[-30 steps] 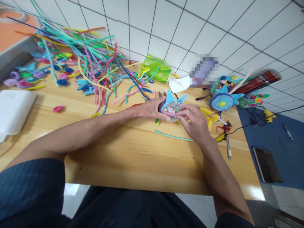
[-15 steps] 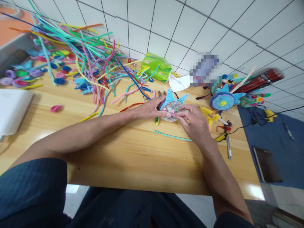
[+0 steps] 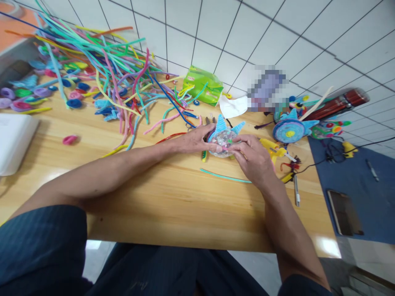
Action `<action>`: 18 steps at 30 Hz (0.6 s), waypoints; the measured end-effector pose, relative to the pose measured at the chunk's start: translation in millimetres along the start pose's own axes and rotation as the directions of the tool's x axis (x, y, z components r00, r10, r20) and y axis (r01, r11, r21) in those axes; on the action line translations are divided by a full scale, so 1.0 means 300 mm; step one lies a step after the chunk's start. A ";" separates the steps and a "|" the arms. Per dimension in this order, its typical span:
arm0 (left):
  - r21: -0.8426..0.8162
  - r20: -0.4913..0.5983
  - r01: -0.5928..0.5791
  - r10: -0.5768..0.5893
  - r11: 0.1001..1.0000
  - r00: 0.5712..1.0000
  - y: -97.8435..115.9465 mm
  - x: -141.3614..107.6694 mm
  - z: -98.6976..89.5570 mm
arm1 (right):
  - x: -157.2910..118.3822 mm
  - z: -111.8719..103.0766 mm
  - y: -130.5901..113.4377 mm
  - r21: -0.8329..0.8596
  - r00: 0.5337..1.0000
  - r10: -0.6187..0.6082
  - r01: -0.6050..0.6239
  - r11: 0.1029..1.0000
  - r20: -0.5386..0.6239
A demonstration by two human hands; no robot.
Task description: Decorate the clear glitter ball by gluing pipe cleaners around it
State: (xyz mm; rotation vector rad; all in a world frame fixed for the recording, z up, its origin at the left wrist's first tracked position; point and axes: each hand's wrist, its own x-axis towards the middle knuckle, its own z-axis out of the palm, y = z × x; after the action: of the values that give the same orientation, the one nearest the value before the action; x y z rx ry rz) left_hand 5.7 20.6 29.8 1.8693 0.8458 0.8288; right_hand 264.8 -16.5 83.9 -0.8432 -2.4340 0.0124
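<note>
A round craft piece [image 3: 222, 142] with a clear, glittery face and two light-blue pointed ears is held just above the wooden table [image 3: 173, 205]. My left hand [image 3: 199, 139] grips its left side, thumb across the front. My right hand [image 3: 251, 156] is closed at its lower right, thumb and forefinger pinched near a small pink piece [image 3: 225, 149] on the face. Pliers with a green and yellow handle [image 3: 204, 156] lie partly hidden behind my left hand. Below the hands is a teal pipe cleaner [image 3: 225, 177].
Pipe cleaners [image 3: 101, 61] heap at the back left near a white box [image 3: 18, 142]. A green packet [image 3: 203, 85] stands at the wall. On the right are a yellow glue gun [image 3: 273, 150], a blue disc craft [image 3: 289, 132], a red flask [image 3: 345, 102] and a pen [image 3: 296, 191].
The view has shifted slightly, so the items at the left appear a little further left. Both hands keep nearly the same hold on the craft piece.
</note>
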 end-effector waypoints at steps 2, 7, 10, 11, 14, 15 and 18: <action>-0.013 -0.001 0.002 -0.002 1.000 1.000 0.000 0.000 0.000 | -0.004 -0.004 0.005 0.019 0.999 0.039 -0.039 0.999 -0.016; -0.001 -0.012 0.015 -0.015 1.000 1.000 -0.006 0.002 0.003 | -0.023 0.002 0.018 0.054 0.994 0.099 -0.096 0.994 -0.052; 0.035 -0.050 -0.002 0.004 0.999 0.999 -0.016 0.006 0.010 | -0.030 0.010 0.019 0.064 0.992 0.110 -0.106 0.992 -0.065; 0.051 -0.067 -0.008 0.011 0.999 0.998 -0.019 0.007 0.013 | -0.031 0.012 0.018 0.068 0.992 0.108 -0.104 0.992 -0.068; 0.094 -0.099 -0.014 0.023 0.995 0.995 -0.026 0.009 0.021 | -0.032 0.012 0.015 0.071 0.992 0.109 -0.104 0.992 -0.066; 0.103 -0.099 -0.015 0.025 0.995 0.995 -0.027 0.008 0.023 | -0.031 0.011 0.014 0.067 0.992 0.110 -0.106 0.992 -0.064; 0.101 -0.087 -0.016 0.025 0.995 0.996 -0.028 0.005 0.025 | -0.031 0.007 0.011 0.058 0.993 0.094 -0.090 0.994 -0.070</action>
State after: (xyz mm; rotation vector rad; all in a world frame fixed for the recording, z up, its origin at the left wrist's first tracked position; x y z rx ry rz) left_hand 10.8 21.6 19.9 1.9432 0.9391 0.9018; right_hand 271.6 -18.8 76.7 -0.9148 -2.3152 0.0811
